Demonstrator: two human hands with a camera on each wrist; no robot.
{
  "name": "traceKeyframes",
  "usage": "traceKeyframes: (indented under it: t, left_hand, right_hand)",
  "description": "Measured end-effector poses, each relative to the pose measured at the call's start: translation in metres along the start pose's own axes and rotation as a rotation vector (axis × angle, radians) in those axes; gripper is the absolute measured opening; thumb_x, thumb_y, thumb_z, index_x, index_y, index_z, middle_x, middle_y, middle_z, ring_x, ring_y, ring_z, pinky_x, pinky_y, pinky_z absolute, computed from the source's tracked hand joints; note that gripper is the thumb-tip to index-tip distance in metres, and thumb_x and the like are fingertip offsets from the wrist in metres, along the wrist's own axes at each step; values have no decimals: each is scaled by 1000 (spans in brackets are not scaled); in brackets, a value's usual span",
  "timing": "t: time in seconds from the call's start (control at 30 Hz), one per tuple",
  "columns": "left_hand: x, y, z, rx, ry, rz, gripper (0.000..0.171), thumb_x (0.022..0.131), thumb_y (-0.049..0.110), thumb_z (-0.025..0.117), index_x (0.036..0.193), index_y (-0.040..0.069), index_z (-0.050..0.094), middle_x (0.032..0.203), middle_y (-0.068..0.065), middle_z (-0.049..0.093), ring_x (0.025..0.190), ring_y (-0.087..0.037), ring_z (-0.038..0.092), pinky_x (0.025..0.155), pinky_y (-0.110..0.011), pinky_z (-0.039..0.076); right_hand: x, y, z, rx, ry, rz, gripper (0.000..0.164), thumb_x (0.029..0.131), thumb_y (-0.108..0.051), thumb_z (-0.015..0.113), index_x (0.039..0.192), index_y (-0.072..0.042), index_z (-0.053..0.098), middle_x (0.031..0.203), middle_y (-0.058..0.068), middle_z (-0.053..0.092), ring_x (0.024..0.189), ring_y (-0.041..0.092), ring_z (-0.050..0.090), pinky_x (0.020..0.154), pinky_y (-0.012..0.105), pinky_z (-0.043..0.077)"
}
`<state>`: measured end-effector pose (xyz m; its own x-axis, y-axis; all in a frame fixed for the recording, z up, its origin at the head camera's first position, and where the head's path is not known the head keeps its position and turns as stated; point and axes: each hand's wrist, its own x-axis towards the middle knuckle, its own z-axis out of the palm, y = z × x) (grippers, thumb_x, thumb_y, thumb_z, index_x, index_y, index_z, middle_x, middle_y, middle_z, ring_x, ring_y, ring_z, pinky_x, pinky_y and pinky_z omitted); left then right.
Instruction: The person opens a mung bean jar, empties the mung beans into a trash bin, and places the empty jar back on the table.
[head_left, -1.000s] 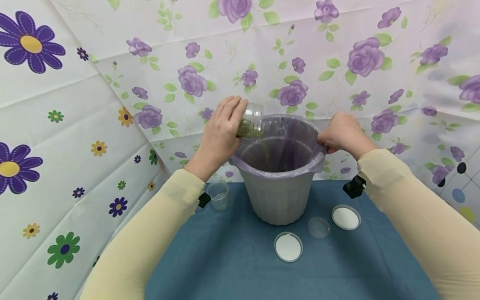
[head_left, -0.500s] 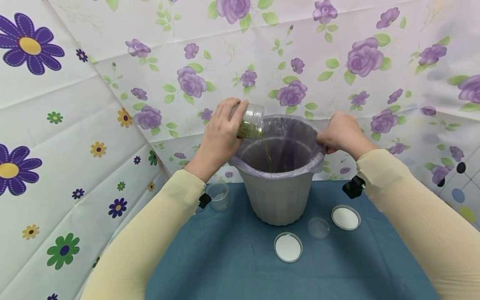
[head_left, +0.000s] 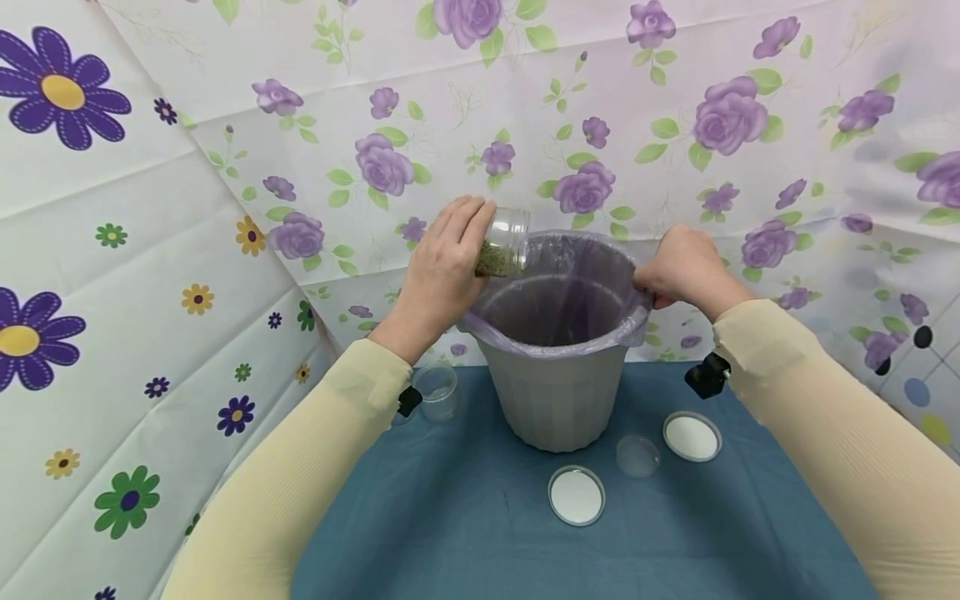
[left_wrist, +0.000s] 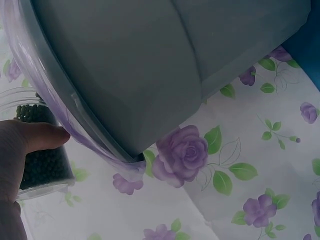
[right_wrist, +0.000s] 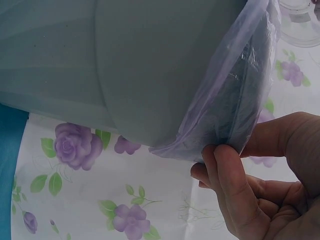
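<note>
My left hand (head_left: pixel 444 265) grips a clear plastic jar (head_left: pixel 512 232), tilted on its side with its mouth over the left rim of a grey trash can (head_left: pixel 558 396). Small round green beans (head_left: pixel 491 260) lie along the jar's lower side; the left wrist view shows the beans (left_wrist: pixel 42 162) behind my thumb. A thin purple bag (head_left: pixel 585 347) lines the can and folds over its rim. At the can's right side my right hand (head_left: pixel 681 265) pinches the lined rim, thumb and fingers on either side of the bag (right_wrist: pixel 225 107) in the right wrist view.
On the blue cloth (head_left: pixel 480 533) stands an open clear cup (head_left: pixel 438 392) left of the can. In front lie a white-topped round lid (head_left: pixel 576 496), a clear lid (head_left: pixel 637 456) and another white-topped lid (head_left: pixel 692 437). A flowered curtain (head_left: pixel 465 142) hangs close behind the can.
A thin stream of beans fell from the jar into the can in both earlier frames; no stream shows now. Both hands and the can have stayed in nearly the same place.
</note>
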<state>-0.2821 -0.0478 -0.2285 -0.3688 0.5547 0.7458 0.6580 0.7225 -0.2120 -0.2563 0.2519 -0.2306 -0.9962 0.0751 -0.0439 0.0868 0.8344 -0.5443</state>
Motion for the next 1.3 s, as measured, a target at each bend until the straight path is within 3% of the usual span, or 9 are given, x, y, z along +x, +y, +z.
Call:
traceKeyframes:
  t: [0.63,1.3]
  left_hand:
    - [-2,0,0,-17,-9,-12,74,68,0,75,135,2,45,136,-17,49,133,-29,40,116,-30,27]
    - [-2,1,-1,-1,-12,-12,74,68,3,76,136,3,45,137,-16,48,134,-28,38,115,-31,29]
  right_hand:
    - [0,1,1,6,-1,3,20,73,-14,60,65,3,66,52,10,65,48,20,66,49,32,54]
    - [0,-1,0,-4,3,9,18,73,-14,60,64,1,65,53,10,65,48,20,66,48,32,53]
